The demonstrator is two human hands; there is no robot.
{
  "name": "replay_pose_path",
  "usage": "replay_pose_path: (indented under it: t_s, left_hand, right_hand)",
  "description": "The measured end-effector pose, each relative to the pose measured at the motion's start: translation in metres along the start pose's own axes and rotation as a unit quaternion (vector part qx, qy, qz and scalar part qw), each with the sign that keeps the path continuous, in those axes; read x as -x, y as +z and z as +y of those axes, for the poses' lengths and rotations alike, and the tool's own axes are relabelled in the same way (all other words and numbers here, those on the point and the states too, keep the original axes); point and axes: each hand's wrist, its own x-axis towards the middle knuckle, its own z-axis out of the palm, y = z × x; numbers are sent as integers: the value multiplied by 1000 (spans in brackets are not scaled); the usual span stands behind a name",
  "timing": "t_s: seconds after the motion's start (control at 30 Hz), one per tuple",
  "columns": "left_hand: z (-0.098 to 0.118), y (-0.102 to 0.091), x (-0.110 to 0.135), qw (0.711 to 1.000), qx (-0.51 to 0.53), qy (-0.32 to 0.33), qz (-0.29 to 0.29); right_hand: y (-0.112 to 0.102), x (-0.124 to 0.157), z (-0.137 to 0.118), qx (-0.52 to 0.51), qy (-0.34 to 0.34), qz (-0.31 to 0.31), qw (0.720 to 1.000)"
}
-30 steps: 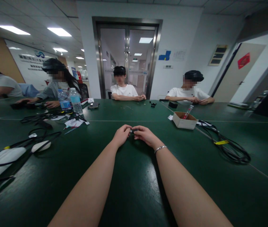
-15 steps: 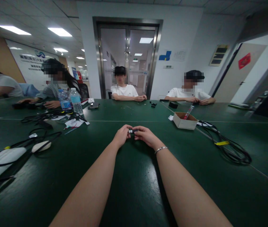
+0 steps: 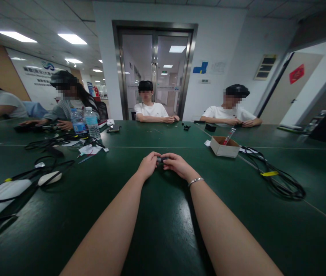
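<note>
Out over the green table (image 3: 163,237), my left hand (image 3: 148,165) and my right hand (image 3: 177,165) meet fingertip to fingertip. Between them is a small black and silver piece (image 3: 160,159) that looks like a USB stick. The left fingers pinch its left end, near the silver part. Thumb and fingers of the right hand close on the black end. Fingertips cover much of the piece, so I cannot tell whether it is one part or two. A silver bracelet (image 3: 196,181) circles my right wrist.
To the right are a cardboard box (image 3: 224,152) and a coiled black cable (image 3: 285,188). On the left lie more cables (image 3: 56,163), a white mouse (image 3: 50,178), papers (image 3: 91,149) and water bottles (image 3: 93,124). Several people sit across the table, one facing me (image 3: 151,111).
Less bright silver shows between my fingers than half a second ago, and the middle of the piece looks darker. Both hands have stayed nearly in place.
</note>
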Motion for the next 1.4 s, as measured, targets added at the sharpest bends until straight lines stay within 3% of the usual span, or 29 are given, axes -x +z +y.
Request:
replay_pose_path:
  t_s: [0.33,0.67,0.87,1.0,1.1,1.2,1.4]
  left_hand:
    - [5,-3,5,997,-77,25,6]
    - [2,-1,3,1000,20,-1,-12]
    - [4,-2,5,1000,6,3,-8]
    - [5,-2,4,1000,-5,12,13]
    - [2,-3,3,999,-1,7,34]
    - [0,-3,3,999,-5,-1,36]
    - [22,1,11,997,-73,-7,8]
  right_hand:
    - [1,0,-1,13,-1,2,1000]
    - [0,0,-1,-4,9,8,1000]
    - [0,-1,0,-3,4,4,1000]
    - [4,-9,2,136,-66,15,988]
    - [10,-13,2,287,-129,29,949]
    - [18,-13,2,355,-127,29,926]
    - [27,-6,6,233,-41,34,971]
